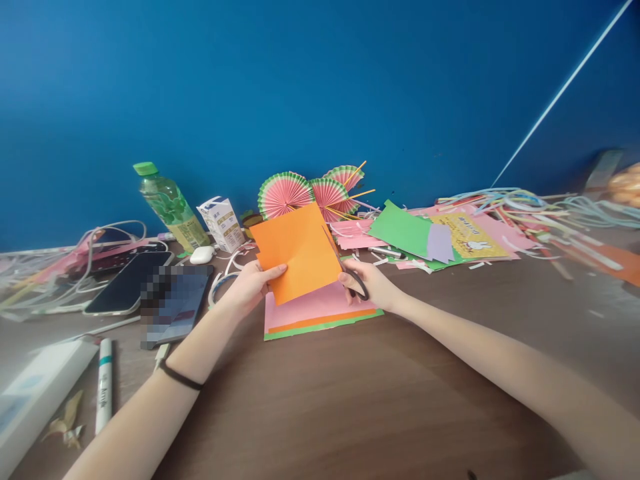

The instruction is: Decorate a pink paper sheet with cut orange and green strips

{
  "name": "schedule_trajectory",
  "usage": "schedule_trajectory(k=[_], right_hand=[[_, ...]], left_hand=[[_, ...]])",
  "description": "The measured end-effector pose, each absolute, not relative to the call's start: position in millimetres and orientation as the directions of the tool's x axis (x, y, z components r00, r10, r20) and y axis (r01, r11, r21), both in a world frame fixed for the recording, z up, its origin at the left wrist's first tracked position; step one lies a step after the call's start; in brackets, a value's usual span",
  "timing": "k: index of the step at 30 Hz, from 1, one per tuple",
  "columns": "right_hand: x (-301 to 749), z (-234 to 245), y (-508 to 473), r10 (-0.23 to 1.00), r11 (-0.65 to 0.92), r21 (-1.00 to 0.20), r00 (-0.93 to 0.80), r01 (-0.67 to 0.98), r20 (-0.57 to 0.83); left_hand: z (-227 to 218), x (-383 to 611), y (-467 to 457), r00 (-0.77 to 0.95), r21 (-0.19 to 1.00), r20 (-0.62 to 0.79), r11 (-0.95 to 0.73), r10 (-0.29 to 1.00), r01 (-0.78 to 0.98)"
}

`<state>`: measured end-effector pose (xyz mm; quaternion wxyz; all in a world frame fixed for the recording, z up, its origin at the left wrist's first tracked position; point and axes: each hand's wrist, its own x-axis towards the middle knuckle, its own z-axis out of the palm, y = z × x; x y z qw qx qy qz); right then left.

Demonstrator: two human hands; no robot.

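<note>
My left hand (pixel 249 287) pinches the lower left edge of an orange paper sheet (pixel 297 250), holding it tilted above the table. My right hand (pixel 367 283) grips a pair of scissors (pixel 350 273) by dark handles, with the blades reaching up along the sheet's right edge. Under both hands lies a flat stack of paper (pixel 320 317), pink on top with orange and green edges showing.
Pink and green paper fans (pixel 285 193) stand at the blue wall. Loose coloured sheets and strips (pixel 450 233) spread to the right. A green-capped bottle (pixel 170 207), small carton (pixel 221 223), phones (pixel 127 283), cables and a marker (pixel 104 383) lie on the left.
</note>
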<state>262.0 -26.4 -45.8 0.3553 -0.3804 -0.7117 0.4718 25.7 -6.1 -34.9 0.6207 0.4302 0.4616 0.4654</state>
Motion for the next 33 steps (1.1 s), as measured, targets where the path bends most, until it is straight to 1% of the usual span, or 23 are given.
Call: schedule_trajectory(k=[7,11,21,28,33], right_hand=[[261.5,-47.6,-27.1,0.881,0.301,-0.919,-0.443,0.255,0.166],[261.2,-48.6,-27.2,0.885,0.316,-0.915,-0.426,0.252,0.188],[261.4,-51.1,-26.4,0.893,0.305,-0.919,-0.409,0.248,0.186],[261.6,-53.2,-26.2,0.886,0.339,-0.905,-0.412,0.259,0.214],[261.0,-52.6,-26.5,0.891,0.337,-0.896,-0.406,0.288,0.205]], left_hand=[[-34.2,28.8,-8.7,0.141,0.957,-0.180,0.206,0.974,-0.202],[-36.3,29.2,-7.6,0.154,0.950,-0.192,0.223,0.969,-0.219],[-35.8,30.0,-8.4,0.153,0.947,-0.200,0.231,0.968,-0.225],[-37.4,29.8,-7.2,0.149,0.943,-0.202,0.233,0.968,-0.237],[-37.7,29.7,-7.1,0.162,0.944,-0.200,0.234,0.966,-0.233]])
